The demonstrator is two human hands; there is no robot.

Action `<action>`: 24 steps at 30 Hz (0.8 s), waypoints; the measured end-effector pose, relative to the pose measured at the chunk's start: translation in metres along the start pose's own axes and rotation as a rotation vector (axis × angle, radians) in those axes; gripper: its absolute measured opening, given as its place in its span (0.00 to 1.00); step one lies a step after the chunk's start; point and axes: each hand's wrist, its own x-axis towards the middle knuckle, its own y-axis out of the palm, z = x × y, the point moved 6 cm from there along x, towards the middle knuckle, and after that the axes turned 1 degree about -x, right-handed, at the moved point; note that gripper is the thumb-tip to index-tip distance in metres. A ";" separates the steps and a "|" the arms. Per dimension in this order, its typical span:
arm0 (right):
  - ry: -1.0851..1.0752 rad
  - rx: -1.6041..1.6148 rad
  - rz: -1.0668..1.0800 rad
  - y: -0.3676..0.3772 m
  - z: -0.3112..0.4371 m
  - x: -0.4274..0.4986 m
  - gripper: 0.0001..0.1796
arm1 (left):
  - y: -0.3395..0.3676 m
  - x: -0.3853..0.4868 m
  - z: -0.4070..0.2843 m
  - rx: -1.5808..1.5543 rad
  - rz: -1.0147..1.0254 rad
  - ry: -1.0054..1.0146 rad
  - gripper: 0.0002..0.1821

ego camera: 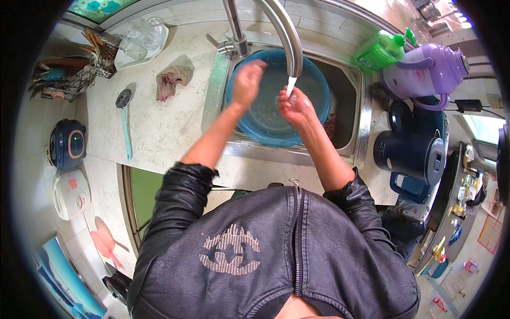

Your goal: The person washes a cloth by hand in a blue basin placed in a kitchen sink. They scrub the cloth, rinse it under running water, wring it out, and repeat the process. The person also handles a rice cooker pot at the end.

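Water runs from the curved metal faucet point(294, 48) onto my right hand point(297, 107), which is palm up with fingers slightly curled and nothing seen in it. My left hand point(246, 85) is blurred by motion over the left side of a blue plastic basin point(275, 140). No object shows in it, but its finger shape is unclear. The basin holds cloudy water and sits in the stainless steel sink point(360, 119). To the left of the sink, a crumpled cloth point(173, 81) and a scrubbing brush with a light blue handle point(126, 127) lie on the countertop point(151, 123).
Right of the sink stand a green pump bottle point(378, 51), a purple thermos jug point(418, 73) and a dark electric kettle point(406, 155). At the far left are a white tray of glassware point(139, 58), a wire utensil rack point(81, 77), a dark rice cooker point(67, 143) and a pink ladle point(104, 242).
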 end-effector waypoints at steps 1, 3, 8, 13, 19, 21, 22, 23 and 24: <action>-0.006 0.083 0.145 0.014 0.000 0.000 0.10 | 0.036 -0.024 0.018 -0.335 0.178 -0.373 0.14; -0.044 0.257 0.244 0.034 0.002 0.002 0.10 | 0.088 -0.049 0.024 -1.263 0.166 -0.781 0.21; -1.068 -0.995 -0.131 0.068 0.043 -0.026 0.18 | 0.127 -0.041 0.018 -1.546 0.497 -0.585 0.24; -0.968 -1.750 -0.157 0.076 0.030 -0.032 0.10 | 0.120 -0.040 0.037 -1.430 0.415 -0.720 0.20; -1.546 -1.561 -0.394 0.004 0.109 -0.082 0.12 | 0.017 0.016 0.032 -0.605 0.165 -0.578 0.21; -1.217 -1.915 -0.839 -0.061 0.144 -0.072 0.17 | -0.012 0.013 0.022 0.081 0.244 -0.254 0.22; -0.926 -2.166 -0.770 -0.094 0.148 -0.055 0.19 | -0.024 0.009 0.020 0.255 0.230 -0.165 0.21; -0.521 -2.361 -0.757 -0.133 0.147 -0.037 0.22 | -0.031 0.001 0.019 0.431 0.224 -0.058 0.20; -0.461 -2.428 -0.717 -0.158 0.141 -0.026 0.21 | -0.035 -0.007 0.016 0.541 0.163 0.063 0.20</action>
